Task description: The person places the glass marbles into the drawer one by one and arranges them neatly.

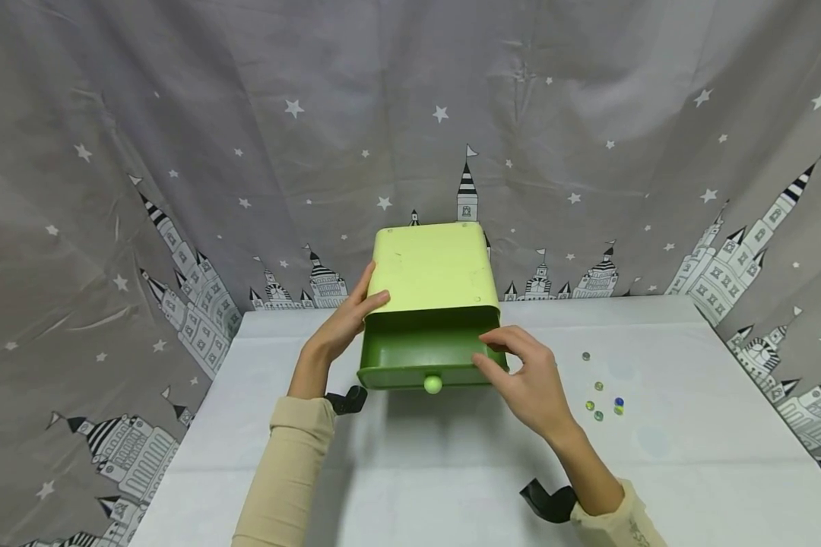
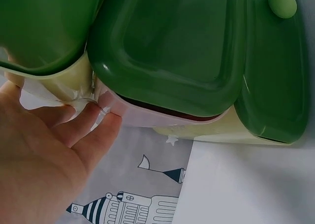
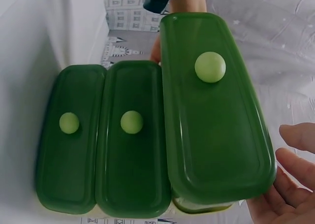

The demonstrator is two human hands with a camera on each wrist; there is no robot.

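A pale yellow-green mini chest of drawers (image 1: 434, 266) stands on the white table, its top drawer (image 1: 393, 377) pulled out and the dark green inside showing. The left hand (image 1: 338, 327) rests on the chest's left side, thumb on the top panel and fingers along the side wall. In the left wrist view, fingertips (image 2: 112, 119) touch the wall near the seam between top and middle drawers. The right hand (image 1: 527, 372) is at the open drawer's right edge, thumb and forefinger apart. Two lower drawers (image 3: 133, 170) are closed, each with a round light green knob.
Several small glass marbles (image 1: 598, 386) lie on the white tablecloth (image 1: 657, 471) to the right of the right hand. Behind the table hangs a grey curtain (image 1: 246, 114) with stars and castles. Each wrist wears a black camera mount (image 1: 549, 503).
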